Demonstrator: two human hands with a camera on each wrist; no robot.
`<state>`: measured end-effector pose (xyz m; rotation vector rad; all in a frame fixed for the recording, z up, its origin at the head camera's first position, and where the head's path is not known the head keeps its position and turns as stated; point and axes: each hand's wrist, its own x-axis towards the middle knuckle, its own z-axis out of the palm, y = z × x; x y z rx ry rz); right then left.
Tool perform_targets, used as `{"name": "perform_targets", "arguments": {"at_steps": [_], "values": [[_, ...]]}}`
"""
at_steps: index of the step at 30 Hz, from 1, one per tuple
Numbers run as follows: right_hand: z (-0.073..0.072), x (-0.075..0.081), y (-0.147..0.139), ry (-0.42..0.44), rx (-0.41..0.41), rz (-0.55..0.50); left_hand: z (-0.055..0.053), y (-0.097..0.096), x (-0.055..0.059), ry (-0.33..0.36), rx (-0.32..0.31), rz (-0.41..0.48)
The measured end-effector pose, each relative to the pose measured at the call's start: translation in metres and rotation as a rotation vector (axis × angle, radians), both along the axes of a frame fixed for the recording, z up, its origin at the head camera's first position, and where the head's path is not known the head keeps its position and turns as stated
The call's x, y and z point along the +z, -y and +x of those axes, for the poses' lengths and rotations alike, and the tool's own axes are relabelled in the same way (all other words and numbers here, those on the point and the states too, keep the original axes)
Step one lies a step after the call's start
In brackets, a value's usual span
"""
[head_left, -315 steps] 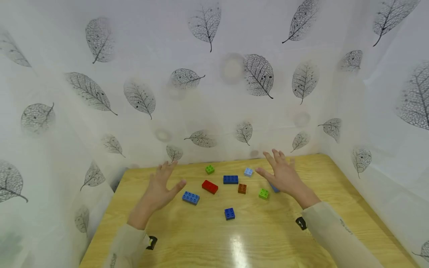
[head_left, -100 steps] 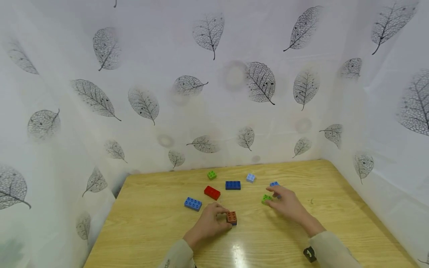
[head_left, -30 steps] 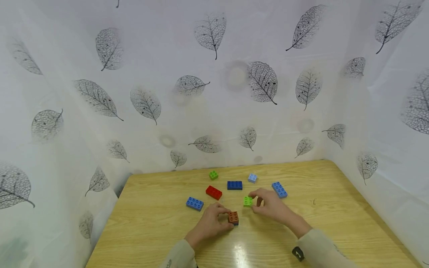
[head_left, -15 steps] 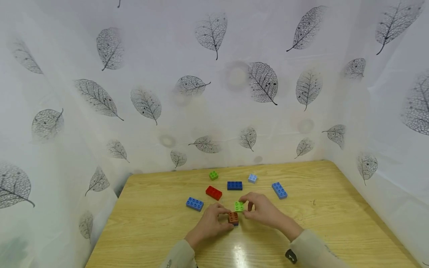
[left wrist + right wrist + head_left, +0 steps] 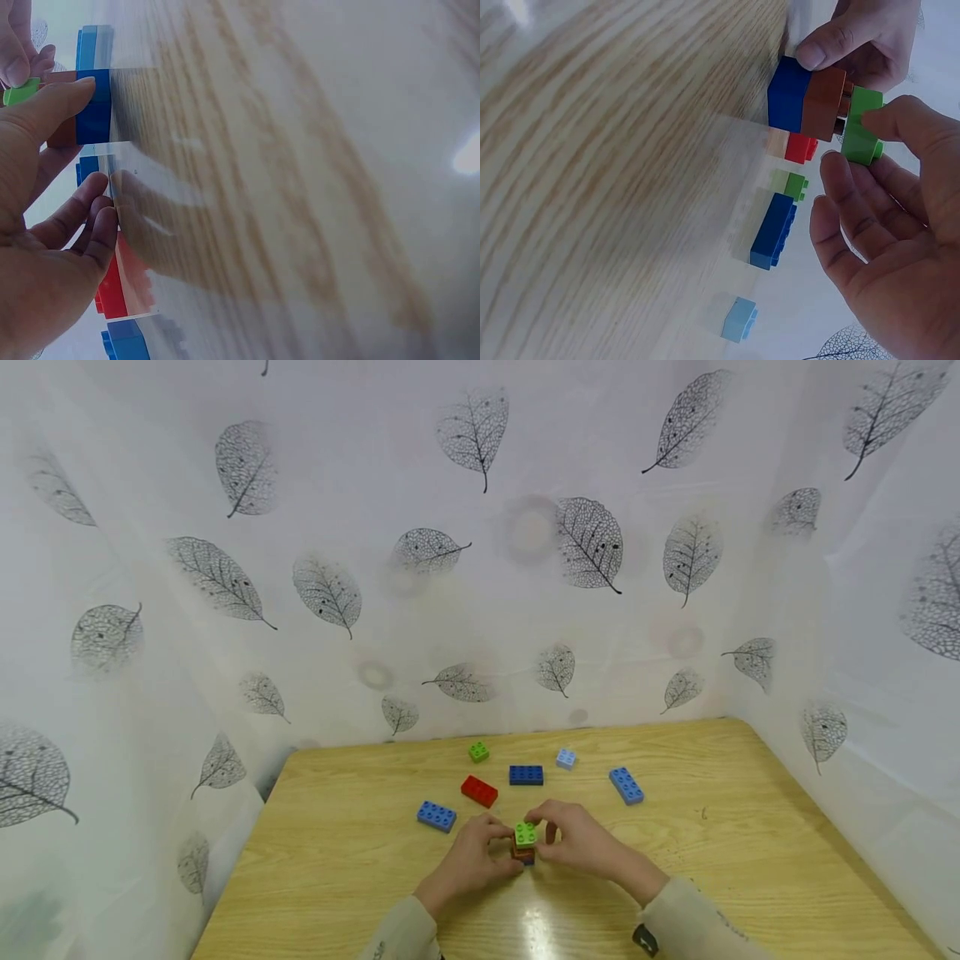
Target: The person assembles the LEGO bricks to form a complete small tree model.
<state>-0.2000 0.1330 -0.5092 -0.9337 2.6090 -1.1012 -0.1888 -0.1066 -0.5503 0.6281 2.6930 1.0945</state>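
My left hand [image 5: 467, 862] grips a small stack near the middle of the table: a brown 2x2 toy brick [image 5: 824, 105] on top of a dark blue 2x2 brick [image 5: 789, 96], its thumb against the blue one. Between thumb and fingers my right hand [image 5: 581, 845] pinches a light green 2x2 brick [image 5: 525, 834] right over the stack. In the right wrist view the green brick [image 5: 863, 126] lines up with the brown studs, which still show in a narrow gap. The blue brick stands on the tabletop.
Behind the hands lie a red brick [image 5: 478, 791], a long dark blue brick [image 5: 526, 775], a green brick [image 5: 478, 752] and a pale blue brick [image 5: 566, 759]. Long blue bricks lie left [image 5: 437, 816] and right [image 5: 626, 785]. A leaf-print curtain [image 5: 480, 568] surrounds the wooden table [image 5: 337, 860].
Both hands hovered open at first; the brown brick then came onto the blue one. My right hand has since carried the green brick left, over the stack. The left hand stays put.
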Motion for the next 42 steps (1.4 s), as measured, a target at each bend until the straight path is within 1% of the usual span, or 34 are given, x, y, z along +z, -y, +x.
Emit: {"name": "perform_targets", "arguments": {"at_steps": [4,10,13,19,24,27,36,40,42], "values": [[-0.0004,-0.0013,0.0001,0.006,0.009,-0.003,0.0,-0.0005,0.0002,0.001,0.002,0.002],[0.0001,-0.0025,0.0006,0.033,0.028,-0.001,-0.0003,-0.0008,0.0,-0.029,-0.008,0.0],[0.0005,-0.0017,0.0009,0.036,0.029,0.001,-0.0003,-0.0008,0.0001,-0.026,-0.007,0.001],[0.0013,0.0008,0.0015,-0.002,0.029,0.032,-0.0009,-0.0008,-0.0005,-0.014,-0.006,0.006],[0.0024,0.0036,0.0021,-0.069,0.038,0.064,-0.0015,-0.0009,-0.0006,-0.03,-0.007,0.007],[0.0034,0.0049,0.0027,-0.098,0.041,0.08,-0.0016,-0.0011,0.0,-0.025,-0.008,0.009],[0.0048,0.0071,0.004,-0.094,0.033,0.103,-0.0013,-0.0011,0.0019,-0.023,-0.016,0.016],[0.004,0.0055,0.0049,-0.078,0.025,0.119,-0.003,0.0002,0.0012,-0.004,-0.024,0.026],[0.0039,0.0047,0.0053,-0.069,0.022,0.126,-0.0034,0.0009,0.0014,0.003,-0.029,0.044]]}}
